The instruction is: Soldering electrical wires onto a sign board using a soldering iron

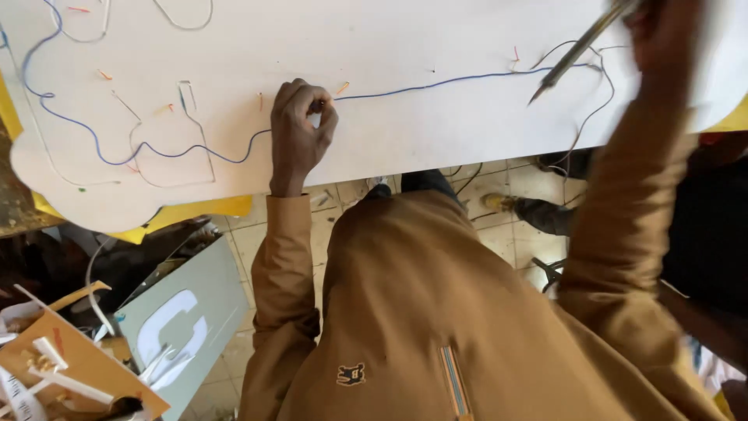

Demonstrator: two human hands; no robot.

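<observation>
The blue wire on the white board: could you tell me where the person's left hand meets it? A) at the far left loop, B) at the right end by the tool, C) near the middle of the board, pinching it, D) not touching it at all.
C: the left hand pinches the blue wire near the middle of the white board, while the right hand holds a pointed tool farther right.

A board [405, 140] lay across the top of the view, its near edge over the person's torso. On it, a wire [195, 152] ran from the far left corner toward the right. The left hand [300, 132] rested on the wire near the middle of the near edge. The right hand [662, 31] was at the far right corner, its tool [580, 51] pointing down-left onto the board. A cardboard box [74, 362] sat below the board's left end.
</observation>
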